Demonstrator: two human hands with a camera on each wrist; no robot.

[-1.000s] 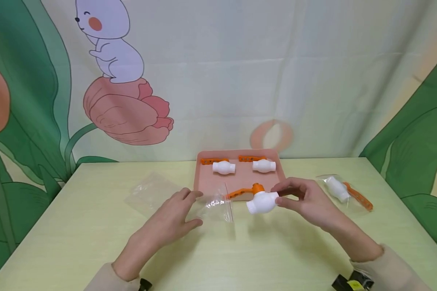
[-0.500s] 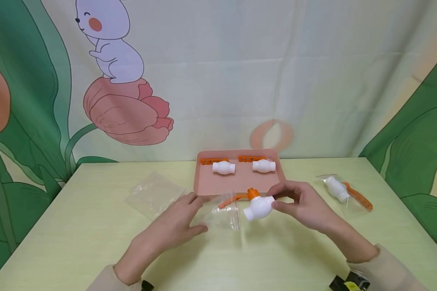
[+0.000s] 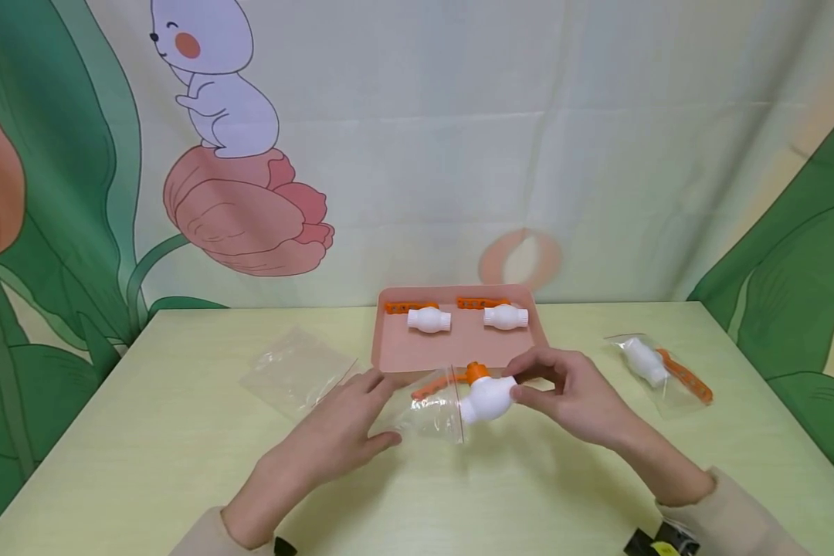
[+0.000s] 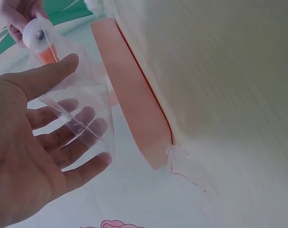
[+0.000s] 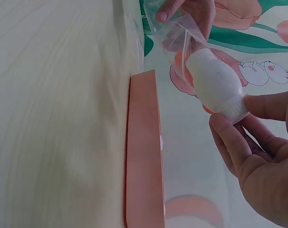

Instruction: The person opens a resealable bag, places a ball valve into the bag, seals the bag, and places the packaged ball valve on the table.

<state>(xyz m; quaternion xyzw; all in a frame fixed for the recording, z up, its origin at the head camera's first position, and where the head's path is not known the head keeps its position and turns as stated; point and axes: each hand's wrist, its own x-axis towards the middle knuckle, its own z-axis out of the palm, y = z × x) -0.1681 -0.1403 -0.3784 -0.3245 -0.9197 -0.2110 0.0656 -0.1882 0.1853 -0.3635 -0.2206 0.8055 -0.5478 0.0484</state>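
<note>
My right hand [image 3: 577, 395] pinches one end of a white ball valve [image 3: 492, 398] between thumb and fingers. Its orange lever [image 3: 439, 384] lies inside the mouth of a clear zip-lock bag [image 3: 424, 421], and the valve's far end is at the zip edge. In the left wrist view, my left hand [image 4: 30, 156] has the bag between its thumb in front and its curved fingers behind, which show through the plastic. The right wrist view shows the white valve body [image 5: 217, 83] mostly outside the bag, with my right fingertips at its ribbed near end.
Behind the hands stands a pink tray [image 3: 459, 351] with two more white valves [image 3: 428, 320] with orange levers. A flat clear bag [image 3: 288, 371] lies to the left. A bagged valve [image 3: 645, 361] lies at the right. A printed curtain hangs behind the table.
My right hand has moved left and slightly down with the valve, and the lever has passed into the bag's mouth. The left hand and bag have shifted slightly right.
</note>
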